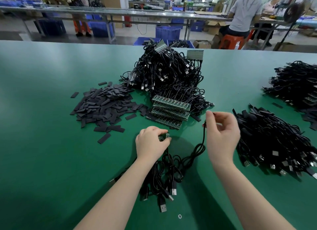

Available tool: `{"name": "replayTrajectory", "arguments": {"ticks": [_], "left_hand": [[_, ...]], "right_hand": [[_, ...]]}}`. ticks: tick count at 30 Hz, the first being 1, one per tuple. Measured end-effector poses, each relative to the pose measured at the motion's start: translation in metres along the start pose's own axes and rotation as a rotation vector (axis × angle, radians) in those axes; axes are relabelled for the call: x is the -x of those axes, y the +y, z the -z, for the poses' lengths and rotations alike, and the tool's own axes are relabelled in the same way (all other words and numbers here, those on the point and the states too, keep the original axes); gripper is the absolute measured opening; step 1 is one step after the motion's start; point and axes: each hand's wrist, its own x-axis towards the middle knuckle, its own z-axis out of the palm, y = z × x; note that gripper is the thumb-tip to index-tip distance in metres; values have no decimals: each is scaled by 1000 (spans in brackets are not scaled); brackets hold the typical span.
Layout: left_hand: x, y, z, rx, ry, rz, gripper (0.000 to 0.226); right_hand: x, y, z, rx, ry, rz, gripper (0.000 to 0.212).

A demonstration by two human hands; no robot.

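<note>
Green board (164, 136) sits in the L hand (151, 143), low in the middle of the frame. The fingers curl round it, just over the counter (51, 161). The R hand (221, 131) is to the right & a bit higher, pinching the top end of a black cable (203, 138). The cable hangs almost straight down, then loops on the counter btw. both arms. So the cable end lies right of the board, near but apart. I think the R hand must go left to meet it.
</note>
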Motion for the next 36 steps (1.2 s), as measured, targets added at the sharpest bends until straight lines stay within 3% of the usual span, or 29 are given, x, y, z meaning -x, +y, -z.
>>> {"name": "replayTrajectory", "arguments": {"ticks": [4,6,8,11,14,16,18,21,25,28,33,34,36], "left_hand": [[-6,5,5,-102,-135,78,34],[-11,10,13,-229,-204,83,41],[-14,12,22,-203,-190,104,45],[-12,7,42,232,124,186,29],[-11,-1,70,575,463,236,20],[-10,-4,89,611,584,231,19],[-9,-7,98,384,634,154,19],[-5,-5,91,-8,554,-18,25],[8,17,52,-6,155,-281,31],[14,26,22,-6,-114,-246,39],[6,15,8,-43,-101,-226,37],[4,12,7,-75,-76,-252,30],[3,7,7,-158,-1,-320,15]], "right_hand": [[-3,-45,0,-71,-71,179,18],[-3,-64,-6,-81,-147,195,17],[-3,-77,-13,-127,-253,144,17],[-8,-84,-23,-411,-367,-70,15],[-14,-68,-30,-679,-330,-400,12],[-12,-43,-33,-604,-306,-573,14],[-4,-12,-34,-296,-351,-666,19],[11,27,-34,-40,-398,-670,17],[21,45,-37,24,-374,-610,18],[15,46,-38,34,-437,-651,18],[7,36,-35,93,-553,-715,17],[6,32,-35,201,-596,-651,16],[9,21,-38,551,-610,-302,16]]}}
